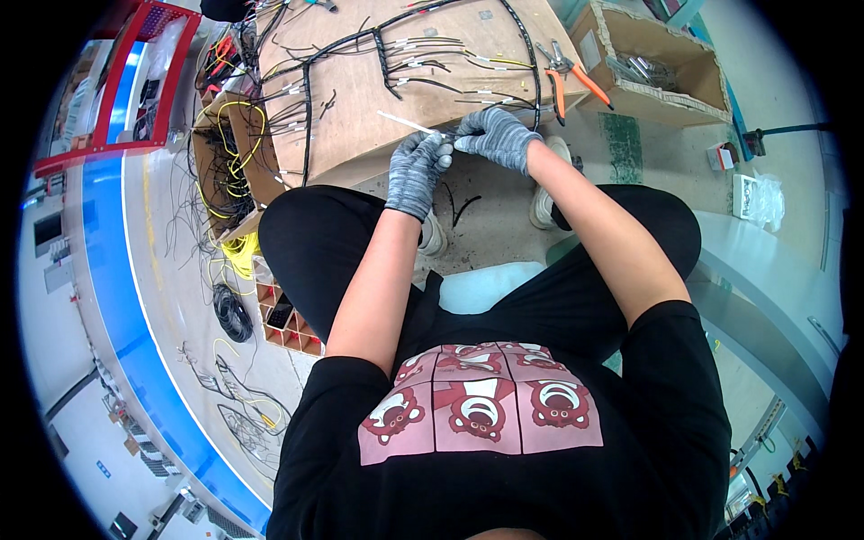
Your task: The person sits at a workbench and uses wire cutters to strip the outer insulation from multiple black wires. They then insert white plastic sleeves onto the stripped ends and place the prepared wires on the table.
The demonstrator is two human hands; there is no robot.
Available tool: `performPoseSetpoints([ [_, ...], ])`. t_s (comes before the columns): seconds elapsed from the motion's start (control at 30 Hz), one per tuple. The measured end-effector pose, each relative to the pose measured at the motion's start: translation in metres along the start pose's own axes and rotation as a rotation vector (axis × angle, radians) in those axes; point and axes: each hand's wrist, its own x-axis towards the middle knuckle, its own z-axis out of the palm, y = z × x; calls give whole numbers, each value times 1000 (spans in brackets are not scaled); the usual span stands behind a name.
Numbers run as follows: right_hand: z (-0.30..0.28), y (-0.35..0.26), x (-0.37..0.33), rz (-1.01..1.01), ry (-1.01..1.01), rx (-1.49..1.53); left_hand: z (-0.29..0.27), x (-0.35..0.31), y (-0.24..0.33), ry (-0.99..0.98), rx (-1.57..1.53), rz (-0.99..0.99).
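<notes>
Both my hands wear grey knitted gloves and meet at the near edge of a wooden board [351,135]. A thin white strip [401,121] sticks out to the upper left from my left hand [416,177], whose fingers are closed on it. Close beside it, the fingers of my right hand [497,141] are pinched together at the left fingertips; what they hold is too small to make out. A black wire harness [351,40] lies across the board, with several thin branches bearing white tags. Orange-handled cutting pliers [562,72] rest at the board's right side.
An open cardboard box [661,67] with metal parts stands at the right. To the left, another box [211,171] holds black and yellow wires. A black cable coil [232,312] and a divided wooden tray [286,315] sit on the floor by my left leg.
</notes>
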Motion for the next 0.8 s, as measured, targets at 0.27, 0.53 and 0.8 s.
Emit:
performPoseSetpoints([
  [0.27, 1, -1, 1, -9, 2, -27, 7, -4, 5, 34, -39, 28],
  [0.53, -1, -1, -1, -18, 30, 29, 1, -2, 3, -46, -99, -45],
  [0.8, 1, 3, 1, -6, 23, -15, 0, 0, 2, -77, 161, -31],
])
